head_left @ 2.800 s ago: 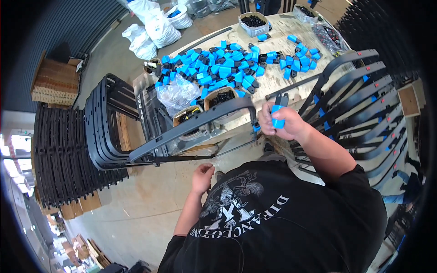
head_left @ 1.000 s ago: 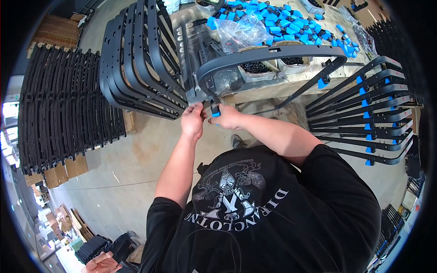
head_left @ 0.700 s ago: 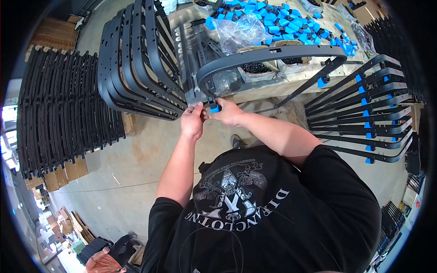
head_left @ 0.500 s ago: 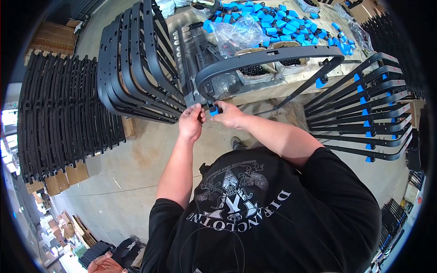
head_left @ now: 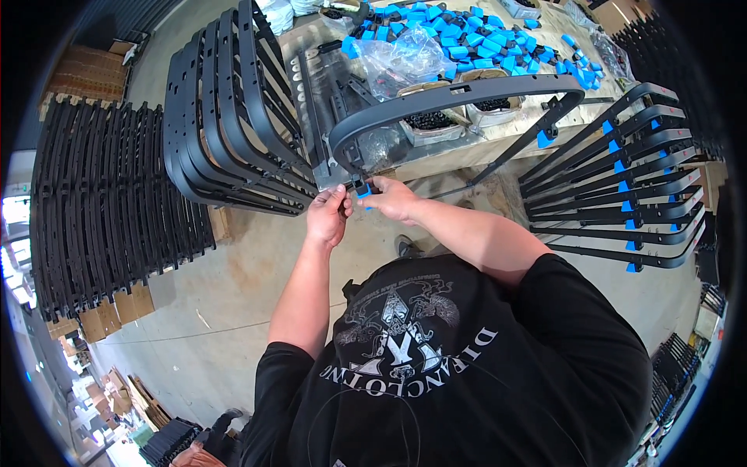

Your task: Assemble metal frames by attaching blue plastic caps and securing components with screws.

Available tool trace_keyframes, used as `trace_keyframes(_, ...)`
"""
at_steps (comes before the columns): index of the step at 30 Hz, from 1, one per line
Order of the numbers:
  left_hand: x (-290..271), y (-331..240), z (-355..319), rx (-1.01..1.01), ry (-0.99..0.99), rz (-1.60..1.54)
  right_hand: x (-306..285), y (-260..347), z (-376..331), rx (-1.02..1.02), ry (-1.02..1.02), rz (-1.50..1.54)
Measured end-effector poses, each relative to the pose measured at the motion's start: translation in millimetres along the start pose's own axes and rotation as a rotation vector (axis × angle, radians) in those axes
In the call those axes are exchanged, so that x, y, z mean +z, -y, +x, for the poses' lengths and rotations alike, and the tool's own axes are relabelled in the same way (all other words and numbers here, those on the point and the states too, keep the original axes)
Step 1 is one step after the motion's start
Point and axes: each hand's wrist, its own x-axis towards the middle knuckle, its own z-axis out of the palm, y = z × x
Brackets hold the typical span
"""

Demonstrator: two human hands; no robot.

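A curved black metal frame (head_left: 459, 95) arches in front of me, its near left end between my hands. At that end sits a small blue plastic piece (head_left: 364, 191). My right hand (head_left: 393, 201) closes its thumb and fingers around this piece from the right. My left hand (head_left: 327, 218) is closed in a pinch just left of the frame end; what it holds is small, dark and mostly hidden by the fingers. A second blue piece (head_left: 545, 139) is on the frame's far right leg. A wrench (head_left: 330, 161) lies on the table edge by the frame.
Beyond the frame, a worktable (head_left: 498, 140) bears a heap of blue plastic pieces (head_left: 467, 39), a clear plastic bag (head_left: 408, 58) and boxes of small black parts (head_left: 430, 124). Bent black frames (head_left: 226, 117) stand left; frames with blue pieces (head_left: 622, 183) stand right. Stacked black bars (head_left: 117, 187) are far left.
Both hands stay at the frame end, with my left fingers slightly shifted and turned. The view has moved a little; the frame appears slightly further left.
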Motion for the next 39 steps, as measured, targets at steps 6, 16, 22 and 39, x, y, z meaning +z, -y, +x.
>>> trace_keyframes(6,16.0,-4.1,8.0,-0.021,0.013,0.029,-2.0,-2.0,-0.9,-0.062,-0.021,0.052)
trace_keyframes(16,46.2,27.2,-21.9,0.202,-0.381,0.4,-4.7,9.4,-13.3,0.038,-0.027,0.003)
trace_keyframes(22,39.8,36.2,-33.0,0.253,-0.157,0.257,-5.7,12.2,-18.0,-0.007,-0.016,0.045)
trace_keyframes(39,69.1,5.1,-71.5,0.873,-0.075,1.136,-35.3,36.9,-46.8,0.134,0.173,0.728)
